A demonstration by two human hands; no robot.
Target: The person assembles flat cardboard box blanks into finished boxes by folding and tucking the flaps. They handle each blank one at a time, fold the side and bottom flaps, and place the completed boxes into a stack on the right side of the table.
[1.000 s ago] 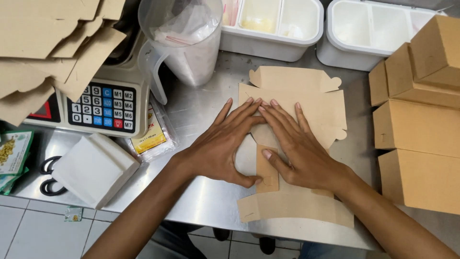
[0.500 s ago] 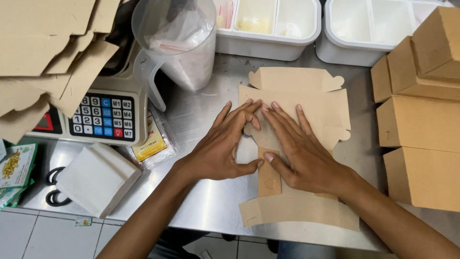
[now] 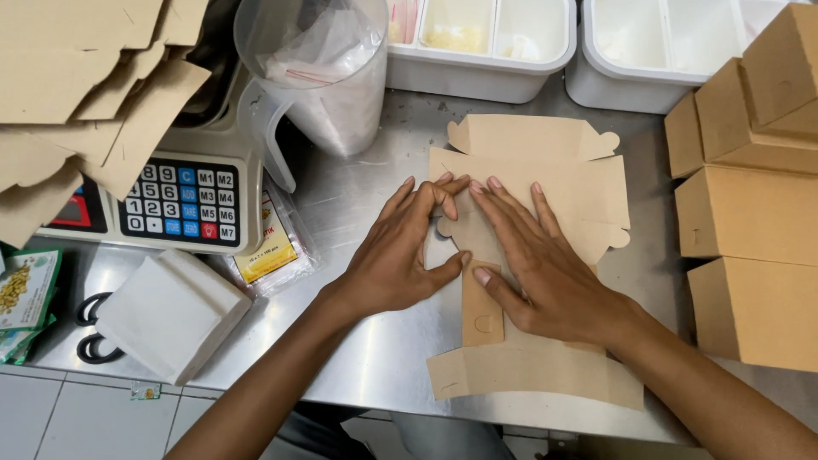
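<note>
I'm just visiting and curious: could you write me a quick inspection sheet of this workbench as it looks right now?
Surface: steel table, shiny, crowded at its edges.
Job's things: flat cardboard box blank, lying unfolded on the table.
Hands: left hand and right hand both pressed flat on the blank, fingertips meeting.
Clutter: weighing scale under loose cardboard blanks; clear plastic jug; white napkin stack; black scissors; snack packets.
Cables: nothing seen.
Surroundings: folded cardboard boxes stacked at right; two white divided tubs behind.

Bare steel counter [image 3: 358,204] lies open between the jug [image 3: 328,77] and folded boxes [image 3: 750,213].
</note>
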